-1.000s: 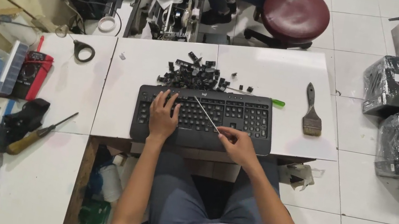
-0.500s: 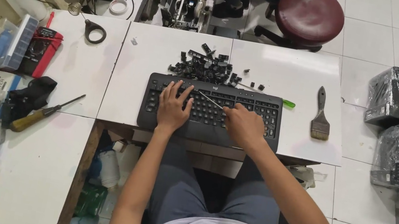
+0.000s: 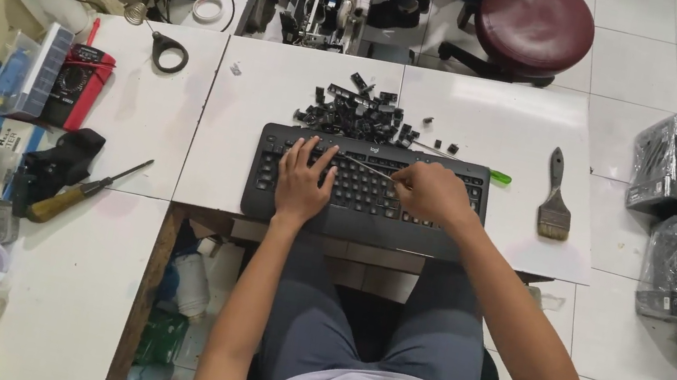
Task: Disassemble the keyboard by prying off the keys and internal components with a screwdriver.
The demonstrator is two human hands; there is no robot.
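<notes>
- Keyboard [image 3: 365, 193] — black, full-size, flat on the white table [image 3: 497, 120] at its near edge, directly in front of the seated person. Judged rigid and light as a whole, with a hard plastic shell; best held by pressing down on the deck or gripping the long edges, not by the caps.
- Keycaps on the board — small, smooth, clipped on; judged brittle at the clips and likely to snap if levered sideways, so force belongs under a cap's edge, lifted straight up.
- Thin metal tool [image 3: 368, 167] — slender, pale, stiff; lies slantwise over the upper key rows, its tip toward the left.
- Right hand [image 3: 432, 192] — closed around the near end of the tool, fingers curled, resting on the keys.
- Left hand [image 3: 303, 180] — spread flat, fingers extended over the left key rows, holding nothing, pressing the board down.
- Loose keycaps [image 3: 357, 114] — black heap on the table just beyond the keyboard; light, easily scattered.
- Green-handled tool [image 3: 498, 177] — just beside the keyboard's far right corner.
- Paintbrush [image 3: 554, 197] — right of the keyboard, apart from it.
- Screwdriver [image 3: 82, 191] — yellow-handled, on the left bench, well apart.
- Red multimeter [image 3: 79, 87] — far left.
</notes>
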